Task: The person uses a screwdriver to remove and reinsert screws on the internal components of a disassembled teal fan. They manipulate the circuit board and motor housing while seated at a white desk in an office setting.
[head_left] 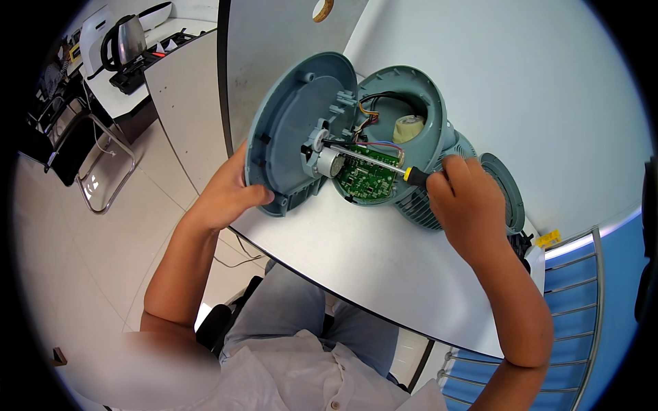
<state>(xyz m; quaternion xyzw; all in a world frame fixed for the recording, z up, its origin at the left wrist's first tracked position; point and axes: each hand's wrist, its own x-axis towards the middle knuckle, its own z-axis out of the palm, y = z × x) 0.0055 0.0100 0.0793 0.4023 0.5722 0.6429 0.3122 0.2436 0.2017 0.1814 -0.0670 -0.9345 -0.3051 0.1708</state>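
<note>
While the left hand (229,192) grips the cover (281,137) at its seven o'clock, the right hand (469,205) — closed round the screwdriver (415,176) — points it toward ten o'clock, tip by the motor (331,163), with the board (367,181) at the motor's four and the housing (433,116) at the cover's three.

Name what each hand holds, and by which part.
The left hand holds the round grey-green cover by its rim; the right hand, the screwdriver by its handle.

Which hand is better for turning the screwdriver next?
Probably the right hand: it grips the screwdriver, whose shaft points toward the round cover. The left hand is busy holding that cover's edge.
</note>
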